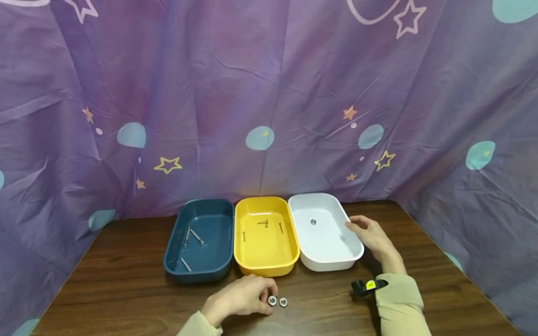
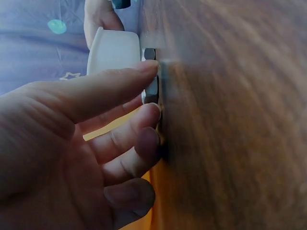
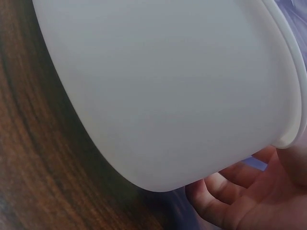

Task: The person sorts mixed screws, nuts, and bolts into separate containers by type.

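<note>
My left hand point(image 1: 247, 296) is low over the table in front of the yellow tray, thumb and fingertips bracketing a metal hex nut point(image 1: 272, 300) and pinching it at the tabletop. Just right of it lies a second nut point(image 1: 283, 302). In the left wrist view the thumb partly covers the nearer nut point(image 2: 151, 91), with the other nut point(image 2: 149, 53) beyond. My right hand point(image 1: 373, 235) holds the right side of the white tray point(image 3: 158, 96), thumb over its rim and fingers along the outer wall. One small nut point(image 1: 313, 222) lies inside that tray.
To the left stand a yellow tray point(image 1: 269, 254) with several small screws and a dark blue tray point(image 1: 210, 261) with several longer bolts. All three trays sit side by side at the table's back, against a purple curtain point(image 1: 235, 102). A black strap device point(image 1: 367, 286) is on the right wrist.
</note>
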### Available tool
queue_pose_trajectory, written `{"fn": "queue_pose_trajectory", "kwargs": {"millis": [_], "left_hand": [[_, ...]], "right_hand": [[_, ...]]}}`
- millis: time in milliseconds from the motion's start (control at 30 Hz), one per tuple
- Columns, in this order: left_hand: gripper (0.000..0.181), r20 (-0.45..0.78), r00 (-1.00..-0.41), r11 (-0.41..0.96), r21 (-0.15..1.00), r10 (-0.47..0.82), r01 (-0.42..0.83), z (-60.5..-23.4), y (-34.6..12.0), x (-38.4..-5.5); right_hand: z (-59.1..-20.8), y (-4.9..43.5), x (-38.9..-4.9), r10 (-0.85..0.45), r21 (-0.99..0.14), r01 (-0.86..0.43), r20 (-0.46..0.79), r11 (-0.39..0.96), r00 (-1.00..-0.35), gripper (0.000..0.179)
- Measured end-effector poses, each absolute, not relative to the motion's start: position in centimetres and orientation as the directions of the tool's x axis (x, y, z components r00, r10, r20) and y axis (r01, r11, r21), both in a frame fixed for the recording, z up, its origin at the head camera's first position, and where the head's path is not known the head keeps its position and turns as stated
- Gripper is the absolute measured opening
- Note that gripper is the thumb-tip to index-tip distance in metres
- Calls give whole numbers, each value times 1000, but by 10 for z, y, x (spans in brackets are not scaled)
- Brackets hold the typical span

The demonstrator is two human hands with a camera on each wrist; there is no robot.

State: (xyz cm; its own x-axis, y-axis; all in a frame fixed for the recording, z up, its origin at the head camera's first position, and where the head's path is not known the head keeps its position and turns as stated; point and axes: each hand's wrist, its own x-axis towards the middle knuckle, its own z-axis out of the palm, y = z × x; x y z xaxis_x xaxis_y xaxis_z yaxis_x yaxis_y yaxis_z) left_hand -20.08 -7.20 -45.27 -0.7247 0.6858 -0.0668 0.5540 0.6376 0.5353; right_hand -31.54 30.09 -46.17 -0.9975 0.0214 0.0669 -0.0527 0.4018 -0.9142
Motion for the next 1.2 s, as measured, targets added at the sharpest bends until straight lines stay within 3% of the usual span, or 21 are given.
{"fn": "queue_pose_trajectory", "kwargs": {"millis": [500, 767, 1200], "left_hand": [[19, -125, -691, 552, 709, 712, 440, -468, -76, -210], [20, -117, -686, 594, 617, 718, 516, -465, -75, -209], [21, -138, -693, 609, 616, 708, 499, -460, -81, -210]], "right_hand": [[-465, 305, -311, 34, -909, -24, 42, 415, -999, 45], [-464, 306, -312, 36, -909, -29, 49, 415, -998, 45], [-462, 302, -317, 22, -922, -49, 63, 385, -998, 44]]}}
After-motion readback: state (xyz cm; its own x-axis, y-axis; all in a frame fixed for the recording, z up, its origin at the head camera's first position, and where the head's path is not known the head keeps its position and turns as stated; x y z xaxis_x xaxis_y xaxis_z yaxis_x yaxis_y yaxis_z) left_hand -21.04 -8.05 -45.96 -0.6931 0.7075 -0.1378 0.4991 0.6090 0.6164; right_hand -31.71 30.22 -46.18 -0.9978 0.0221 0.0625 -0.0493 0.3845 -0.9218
